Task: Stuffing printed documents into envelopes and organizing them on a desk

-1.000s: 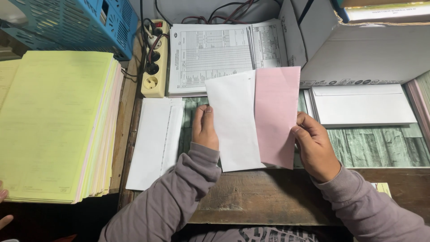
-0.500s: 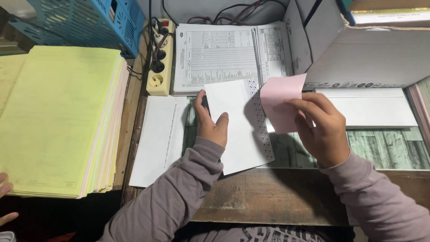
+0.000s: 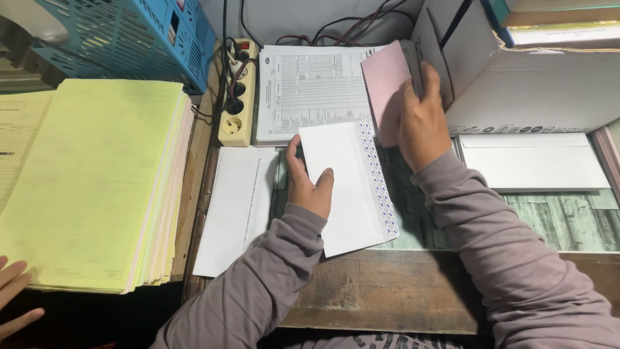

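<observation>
My left hand (image 3: 309,183) grips a white envelope (image 3: 352,187) by its left edge; a patterned strip runs down its right side. My right hand (image 3: 423,116) holds a folded pink slip (image 3: 383,90) up at the back, over the stack of printed forms (image 3: 310,90) and beside the flap of a white cardboard box (image 3: 529,84). The two hands are apart, the pink slip well away from the envelope.
A pile of white envelopes (image 3: 229,207) lies left of my left hand. A thick stack of yellow sheets (image 3: 90,181) sits further left, a blue basket (image 3: 123,39) and power strip (image 3: 237,97) behind. More envelopes (image 3: 533,161) lie right. Another person's fingers (image 3: 16,297) show bottom left.
My right hand has drawn the pink slip away from the white envelope and carried it up toward the box. My left hand has kept the envelope, lowering it slightly.
</observation>
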